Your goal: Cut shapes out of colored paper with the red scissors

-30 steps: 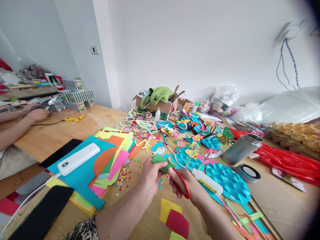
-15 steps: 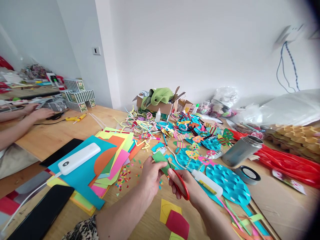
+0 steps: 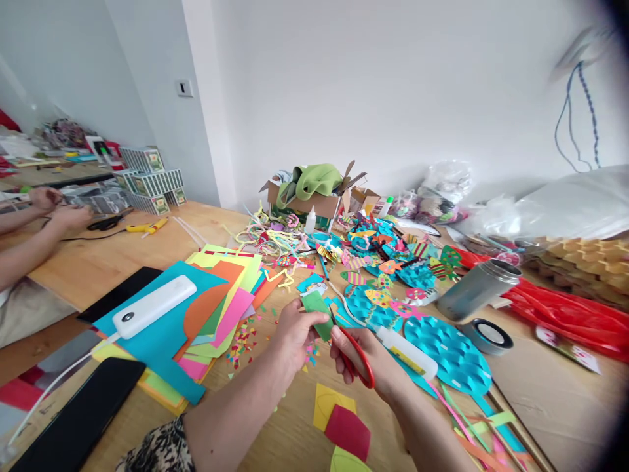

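1. Green paper (image 3: 316,316) pinched in my left grip (image 3: 295,333), thumb on its face, held up above the table (image 3: 272,439).
2. Right grip (image 3: 361,351) closed round red-handled scissors (image 3: 366,366); blades at the paper's right side. Can't tell if they're biting.
3. Changed: paper shows me more of its face than a second ago; both grips in nearly the same spot.
4. My read: cut being re-angled, trimming unfinished.
5. Nearer me on table: yellow piece (image 3: 324,398) with drawn curve, red piece (image 3: 348,432) overlapping it.
6. Off left: co-worker's hands (image 3: 71,216) now close together, further from black scissors (image 3: 105,223) than half a second ago. Probably no bearing on my cutting.
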`<state>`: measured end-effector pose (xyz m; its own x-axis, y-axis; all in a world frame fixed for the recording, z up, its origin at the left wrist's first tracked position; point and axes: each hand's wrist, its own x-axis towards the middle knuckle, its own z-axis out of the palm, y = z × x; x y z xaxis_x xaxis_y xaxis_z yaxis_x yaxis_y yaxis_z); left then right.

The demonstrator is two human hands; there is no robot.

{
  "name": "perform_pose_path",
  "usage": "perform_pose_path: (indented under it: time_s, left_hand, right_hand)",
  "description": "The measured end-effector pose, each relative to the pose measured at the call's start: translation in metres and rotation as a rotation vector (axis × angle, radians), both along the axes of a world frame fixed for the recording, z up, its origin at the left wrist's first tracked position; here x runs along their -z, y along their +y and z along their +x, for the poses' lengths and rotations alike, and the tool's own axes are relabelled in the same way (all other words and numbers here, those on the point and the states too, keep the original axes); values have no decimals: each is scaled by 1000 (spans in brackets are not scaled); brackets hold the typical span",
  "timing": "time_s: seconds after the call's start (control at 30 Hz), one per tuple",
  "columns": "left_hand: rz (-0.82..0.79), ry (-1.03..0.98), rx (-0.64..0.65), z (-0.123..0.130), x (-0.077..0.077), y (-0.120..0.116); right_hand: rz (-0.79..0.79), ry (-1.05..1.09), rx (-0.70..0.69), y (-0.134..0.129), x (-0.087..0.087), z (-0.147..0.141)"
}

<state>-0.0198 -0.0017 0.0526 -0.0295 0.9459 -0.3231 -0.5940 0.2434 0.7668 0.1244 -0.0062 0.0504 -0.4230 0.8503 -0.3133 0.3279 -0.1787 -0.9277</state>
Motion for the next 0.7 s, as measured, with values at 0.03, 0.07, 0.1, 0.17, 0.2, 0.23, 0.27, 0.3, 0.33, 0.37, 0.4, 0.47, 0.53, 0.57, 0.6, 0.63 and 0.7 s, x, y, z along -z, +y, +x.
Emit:
perform_pose_path:
  time_s: [0.03,0.07,0.1,0.17,0.2,0.23,0.27,0.3,0.33,0.37,0.4,0.47,0.53,0.57,0.6,0.63,0.7]
  left_hand:
    - [-2,2,5,0,0,0]
    - [-3,3,12,-1,0,0]
    - [-3,3,16,-1,0,1]
    - [1,0,25,-2,0,1]
    - [2,-2,26,-2,0,1]
    - [1,-2,27,-2,0,1]
    - [-1,-1,27,-2,0,1]
    - [-3,2,25,-2,0,1]
    - [-6,4,24,-2,0,1]
    - [-8,3,24,-2,0,1]
    - [-9,1,25,-2,0,1]
    - [-13,-4,27,-2,0,1]
    - [-20,-2,25,-2,-1,1]
    - [-24,-1,24,-2,-1,1]
    - [-26,-2,24,-2,-1,1]
    - [-26,-4,25,-2,-1,1]
    - [-23,-11,24,-2,-1,1]
  right_hand:
    - [1,3,-1,0,0,0]
    - [1,6,-3,0,0,0]
    - [0,8,-3,1,1,0]
    - [-3,9,-4,1,1,0]
    - [-5,8,-4,1,1,0]
    - [-6,5,-4,1,1,0]
    - [-8,1,-1,1,1,0]
    - [-9,-4,3,1,1,0]
    - [-11,-9,7,0,1,0]
    - [-12,-15,11,0,1,0]
    - [-13,-21,14,0,1,0]
    - [-12,-28,13,0,1,1]
    - [-7,-35,9,0,1,1]
    - [-5,-39,8,0,0,1]
    - [-5,-43,8,0,0,1]
    - [-5,-47,7,0,0,1]
    - [-6,-54,5,1,-2,0]
